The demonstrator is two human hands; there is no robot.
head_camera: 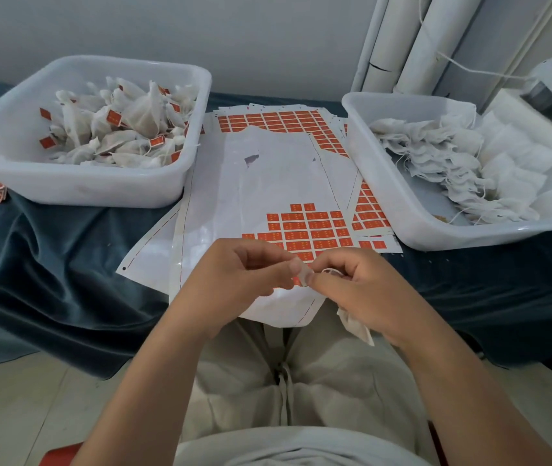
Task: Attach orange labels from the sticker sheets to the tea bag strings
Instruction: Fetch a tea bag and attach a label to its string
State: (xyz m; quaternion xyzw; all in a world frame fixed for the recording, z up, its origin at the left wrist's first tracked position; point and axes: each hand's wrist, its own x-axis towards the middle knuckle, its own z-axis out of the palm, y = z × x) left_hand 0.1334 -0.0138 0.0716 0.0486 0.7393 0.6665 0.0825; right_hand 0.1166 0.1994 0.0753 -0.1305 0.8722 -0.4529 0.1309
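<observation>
A plain pale grey wall [167, 25] is seen across the top. White plastic pipes [442, 35] are set upright at upper right. A dark teal velvet cloth [49, 264] is draped mid-frame; pale floor tiles [15, 415] are shown lower left.

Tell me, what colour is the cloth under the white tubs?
Dark blue-green. The cloth shows best in the head view.

Sticker sheets [268, 183] lie between left tub [76, 193] and right tub [412, 216].
</observation>
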